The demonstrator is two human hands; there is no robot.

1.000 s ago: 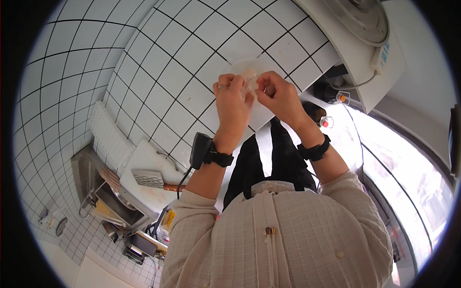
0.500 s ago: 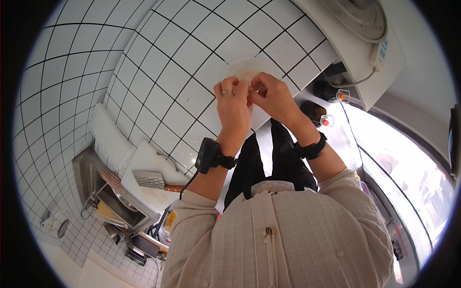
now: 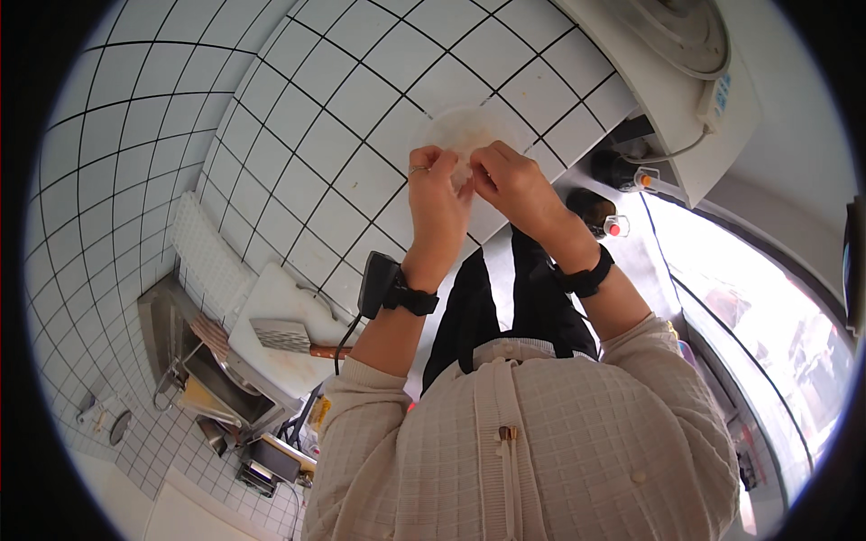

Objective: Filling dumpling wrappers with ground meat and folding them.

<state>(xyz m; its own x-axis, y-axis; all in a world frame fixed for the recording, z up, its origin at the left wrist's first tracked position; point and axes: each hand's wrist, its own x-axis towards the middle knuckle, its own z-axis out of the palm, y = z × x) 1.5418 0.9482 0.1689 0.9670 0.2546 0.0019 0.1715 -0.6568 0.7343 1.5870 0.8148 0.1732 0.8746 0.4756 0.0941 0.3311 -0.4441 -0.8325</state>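
Observation:
My left hand (image 3: 438, 200), with a ring on one finger, is closed in a pinch at the near edge of a round, translucent whitish container (image 3: 469, 124). Close beside it, my right hand (image 3: 516, 182) pinches too, its fingertips just apart from the left ones. Between the fingers is a small pale piece (image 3: 461, 171), too blurred to name. The container rests on the white tiled counter (image 3: 343, 126), and its contents look pale and indistinct.
A cleaver (image 3: 281, 336) lies on a white cutting board (image 3: 293, 311) to the left, past a sink (image 3: 162, 316). Two dark bottles (image 3: 591, 212) stand right of the counter. A power strip (image 3: 714, 104) sits on the white shelf (image 3: 663, 117).
My fingertips have drawn slightly apart, and the pale piece between them shows more. My left hand has turned a little. The container has stayed in place.

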